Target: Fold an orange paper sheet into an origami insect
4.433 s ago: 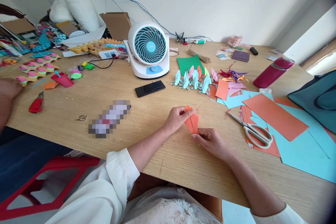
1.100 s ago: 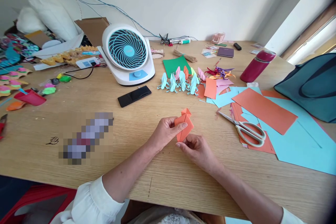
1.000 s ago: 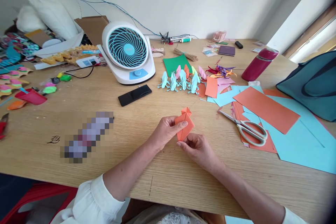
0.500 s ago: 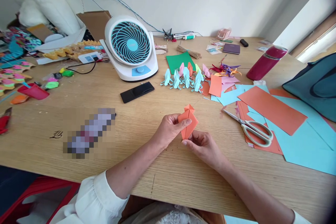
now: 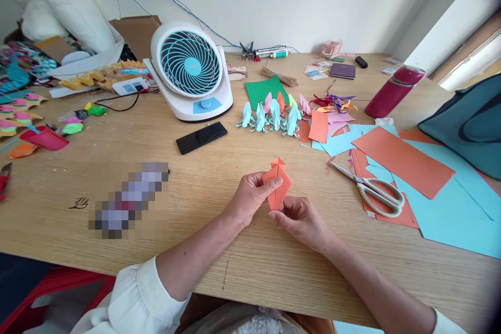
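A folded orange paper (image 5: 278, 190) is held upright above the wooden table (image 5: 188, 182), its small pointed flap at the top. My left hand (image 5: 250, 195) grips its left side, thumb lying across the front. At its lower tip, my right hand (image 5: 299, 219) pinches the paper between thumb and curled fingers. Beyond the hands stand several small folded paper figures (image 5: 275, 115), mostly light blue, beside a green sheet (image 5: 266, 92). To the right, scissors (image 5: 379, 195) with pale handles rest on orange and light blue paper.
A white fan (image 5: 191, 65) stands at the back, with a black case (image 5: 201, 138) before it. A dark red bottle (image 5: 394, 92) and a teal bag (image 5: 465, 125) are at the right. A pink cup (image 5: 49, 138) lies at the left, near a blurred-out object (image 5: 131, 198).
The whole view has shifted slightly, so the objects appear a little further left. Both hands keep nearly the same hold on the orange paper.
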Motion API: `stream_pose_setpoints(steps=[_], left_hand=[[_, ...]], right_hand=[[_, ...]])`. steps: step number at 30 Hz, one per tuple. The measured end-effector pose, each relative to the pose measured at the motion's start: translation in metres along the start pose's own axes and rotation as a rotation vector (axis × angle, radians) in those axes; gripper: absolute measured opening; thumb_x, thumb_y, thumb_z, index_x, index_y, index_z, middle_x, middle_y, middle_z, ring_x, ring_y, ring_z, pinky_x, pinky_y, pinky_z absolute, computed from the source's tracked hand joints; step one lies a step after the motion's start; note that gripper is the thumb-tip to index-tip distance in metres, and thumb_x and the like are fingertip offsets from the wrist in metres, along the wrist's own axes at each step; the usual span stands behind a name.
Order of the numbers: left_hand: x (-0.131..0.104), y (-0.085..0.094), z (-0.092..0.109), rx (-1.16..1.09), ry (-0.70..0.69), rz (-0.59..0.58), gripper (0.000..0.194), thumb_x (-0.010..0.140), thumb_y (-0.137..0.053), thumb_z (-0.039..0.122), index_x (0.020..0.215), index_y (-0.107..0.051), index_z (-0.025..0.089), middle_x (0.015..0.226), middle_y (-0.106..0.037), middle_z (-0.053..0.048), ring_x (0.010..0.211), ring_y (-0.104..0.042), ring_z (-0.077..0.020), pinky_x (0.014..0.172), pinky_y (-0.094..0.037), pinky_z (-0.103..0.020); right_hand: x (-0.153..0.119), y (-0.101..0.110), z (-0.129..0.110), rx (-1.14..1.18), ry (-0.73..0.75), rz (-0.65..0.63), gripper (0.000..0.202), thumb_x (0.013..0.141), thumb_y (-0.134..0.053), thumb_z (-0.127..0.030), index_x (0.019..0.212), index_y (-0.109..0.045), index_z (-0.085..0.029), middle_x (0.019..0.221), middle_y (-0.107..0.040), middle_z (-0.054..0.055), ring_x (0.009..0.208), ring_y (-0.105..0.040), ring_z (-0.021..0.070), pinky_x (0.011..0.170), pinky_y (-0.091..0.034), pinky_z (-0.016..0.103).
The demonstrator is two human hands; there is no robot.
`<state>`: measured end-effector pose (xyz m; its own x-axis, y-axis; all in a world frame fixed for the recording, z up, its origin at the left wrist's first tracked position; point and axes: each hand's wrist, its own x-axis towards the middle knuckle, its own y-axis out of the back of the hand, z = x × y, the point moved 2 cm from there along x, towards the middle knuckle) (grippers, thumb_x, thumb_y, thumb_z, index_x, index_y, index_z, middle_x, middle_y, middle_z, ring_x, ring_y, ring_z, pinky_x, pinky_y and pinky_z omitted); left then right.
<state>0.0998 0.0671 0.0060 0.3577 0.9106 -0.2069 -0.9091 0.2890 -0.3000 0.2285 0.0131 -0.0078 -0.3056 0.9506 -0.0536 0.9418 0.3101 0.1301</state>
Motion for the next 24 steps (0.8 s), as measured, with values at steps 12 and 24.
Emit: stream_pose_setpoints(steps=[12,24], left_hand=[[-0.003,0.006,0.001,0.388,-0.266,0.108,0.042,0.077,-0.073,0.047,0.059,-0.052,0.016,0.057,-0.042,0.005,0.056,-0.035,-0.0079,0.053,-0.029,-0.022],[0.000,0.003,0.002,0.403,-0.147,-0.104,0.040,0.076,-0.074,0.045,0.059,-0.056,0.014,0.056,-0.042,0.004,0.054,-0.035,-0.0071,0.051,-0.027,-0.021]], right_hand=[[-0.004,0.004,0.001,-0.030,-0.007,-0.024,0.044,0.081,-0.069,-0.051,0.062,-0.046,-0.019,0.058,-0.038,-0.006,0.054,-0.029,0.0085,0.049,-0.024,0.025],[0.001,0.029,-0.001,0.181,0.004,0.285,0.039,0.085,-0.063,-0.059,0.081,-0.059,-0.020,0.067,-0.048,-0.002,0.060,-0.040,0.0118,0.055,-0.033,0.024]])
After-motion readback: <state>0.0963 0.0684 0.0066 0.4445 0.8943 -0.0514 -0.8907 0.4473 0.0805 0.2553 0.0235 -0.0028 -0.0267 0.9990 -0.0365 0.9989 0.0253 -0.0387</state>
